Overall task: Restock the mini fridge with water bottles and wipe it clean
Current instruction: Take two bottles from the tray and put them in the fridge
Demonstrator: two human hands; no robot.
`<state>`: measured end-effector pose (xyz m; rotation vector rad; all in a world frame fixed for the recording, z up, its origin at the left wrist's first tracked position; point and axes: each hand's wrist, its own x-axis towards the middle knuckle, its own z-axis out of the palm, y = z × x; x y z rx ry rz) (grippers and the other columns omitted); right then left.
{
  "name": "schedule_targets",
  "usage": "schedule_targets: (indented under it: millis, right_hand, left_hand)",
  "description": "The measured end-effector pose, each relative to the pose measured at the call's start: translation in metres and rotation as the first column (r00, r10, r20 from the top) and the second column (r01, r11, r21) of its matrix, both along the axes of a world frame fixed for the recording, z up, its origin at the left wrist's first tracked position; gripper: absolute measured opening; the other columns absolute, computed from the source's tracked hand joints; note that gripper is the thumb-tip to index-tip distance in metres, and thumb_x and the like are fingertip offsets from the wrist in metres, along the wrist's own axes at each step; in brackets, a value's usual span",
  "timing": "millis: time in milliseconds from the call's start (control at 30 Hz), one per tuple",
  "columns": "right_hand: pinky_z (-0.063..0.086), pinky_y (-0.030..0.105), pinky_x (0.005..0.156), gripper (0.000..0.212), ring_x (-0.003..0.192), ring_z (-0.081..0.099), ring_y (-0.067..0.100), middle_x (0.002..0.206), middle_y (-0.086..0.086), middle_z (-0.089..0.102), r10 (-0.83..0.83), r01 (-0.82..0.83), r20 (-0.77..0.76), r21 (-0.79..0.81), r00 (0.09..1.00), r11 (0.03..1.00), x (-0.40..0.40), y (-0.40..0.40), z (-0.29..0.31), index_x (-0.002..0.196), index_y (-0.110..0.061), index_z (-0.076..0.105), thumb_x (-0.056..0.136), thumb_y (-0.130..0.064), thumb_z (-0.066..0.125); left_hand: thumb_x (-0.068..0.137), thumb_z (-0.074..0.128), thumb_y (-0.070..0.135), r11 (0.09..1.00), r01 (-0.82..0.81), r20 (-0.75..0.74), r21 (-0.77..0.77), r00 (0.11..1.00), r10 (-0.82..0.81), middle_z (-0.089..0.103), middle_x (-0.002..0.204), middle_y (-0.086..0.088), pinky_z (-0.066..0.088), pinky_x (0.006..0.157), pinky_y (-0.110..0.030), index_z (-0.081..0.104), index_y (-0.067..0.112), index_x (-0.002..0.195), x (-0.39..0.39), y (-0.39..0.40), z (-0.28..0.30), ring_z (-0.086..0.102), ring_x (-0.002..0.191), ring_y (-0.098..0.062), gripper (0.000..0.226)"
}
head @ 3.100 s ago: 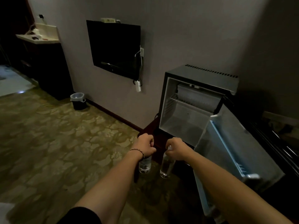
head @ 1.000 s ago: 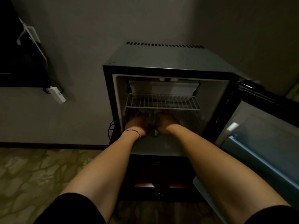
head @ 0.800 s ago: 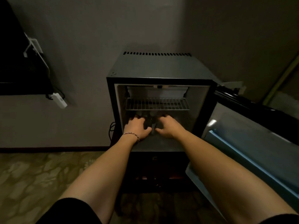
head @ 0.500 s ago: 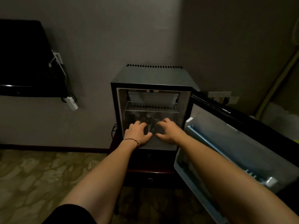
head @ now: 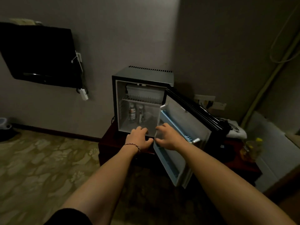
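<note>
The fridge [head: 142, 73] stands on a dark low cabinet [head: 107, 143] against the wall, at the cabinet's left end. Its door [head: 181, 127] hangs wide open to the right, its lower edge jutting past the cabinet's front edge. Inside, a wire shelf [head: 141, 101] sits under the freezer box [head: 144, 93]. Two bottles [head: 132, 112] stand upright side by side on the fridge floor, toward its back left, beneath the shelf. A television [head: 37, 54] hangs on the wall to the left.

Risks, as I judge them: the open door stands close to the right arm, so a careless swing could knock it or strain the hinge. The bottles are tall and narrow; a wiping pass near them could tip one against the other. No cloth shows in either hand, so wiping cannot start yet.

The left hand [head: 139, 139] is in front of the fridge's bottom front edge, fingers loosely spread, holding nothing. The right hand [head: 167, 137] is at the door's inner edge, fingers relaxed and empty; whether it touches the door I cannot tell.
</note>
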<state>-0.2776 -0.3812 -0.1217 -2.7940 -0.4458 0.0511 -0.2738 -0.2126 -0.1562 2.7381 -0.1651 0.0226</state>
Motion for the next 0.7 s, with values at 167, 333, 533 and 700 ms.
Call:
schedule_targets:
  millis: [167, 333, 533, 700]
  right_hand:
    - [0.042, 0.036, 0.102, 0.054, 0.12, 0.052, 0.027, 0.13, 0.011, 0.048, -0.065, 0.065, -0.015, 0.002, 0.998, 0.998, -0.057, -0.044, 0.001, 0.138, -0.014, 0.05, 0.09, -0.035, 0.064]
    - [0.045, 0.041, 0.103, 0.057, 0.123, 0.051, 0.027, 0.134, 0.009, 0.046, -0.17, 0.168, -0.077, -0.029, 0.982, 0.985, -0.11, -0.091, 0.002, 0.139, -0.014, 0.051, 0.09, -0.038, 0.065]
    - [0.049, 0.039, 0.097, 0.051, 0.117, 0.053, 0.022, 0.127, 0.003, 0.048, -0.273, 0.269, -0.094, -0.054, 0.957, 0.962, -0.149, -0.158, -0.008, 0.136, -0.02, 0.052, 0.091, -0.04, 0.064]
    - [0.048, 0.037, 0.093, 0.047, 0.114, 0.052, 0.023, 0.12, 0.002, 0.046, -0.308, 0.298, -0.111, -0.096, 0.945, 0.95, -0.153, -0.229, -0.009, 0.131, -0.021, 0.055, 0.09, -0.043, 0.062]
  left_hand:
    - [0.086, 0.055, 0.055, 0.999, 0.051, 0.054, -0.016, 0.997, -0.05, 0.053, 0.117, -0.004, 0.048, 0.094, -0.045, 0.058, 0.023, 0.115, -0.038, -0.027, 0.005, 0.051, 0.111, -0.026, 0.043]
    - [0.083, 0.056, 0.061, 0.984, 0.177, -0.004, 0.033, 0.984, -0.177, 0.052, 0.116, -0.003, 0.049, 0.092, -0.045, 0.058, 0.027, 0.114, -0.071, -0.06, 0.004, 0.052, 0.111, -0.026, 0.046]
    - [0.087, 0.054, 0.058, 0.949, 0.315, -0.036, 0.015, 0.949, -0.315, 0.054, 0.121, -0.005, 0.049, 0.092, -0.043, 0.058, 0.024, 0.12, -0.111, -0.122, -0.009, 0.053, 0.112, -0.026, 0.048]
    - [0.086, 0.058, 0.055, 0.918, 0.394, -0.041, -0.051, 0.917, -0.396, 0.055, 0.109, -0.002, 0.052, 0.085, -0.037, 0.058, 0.022, 0.112, -0.128, -0.197, -0.015, 0.057, 0.097, -0.02, 0.041]
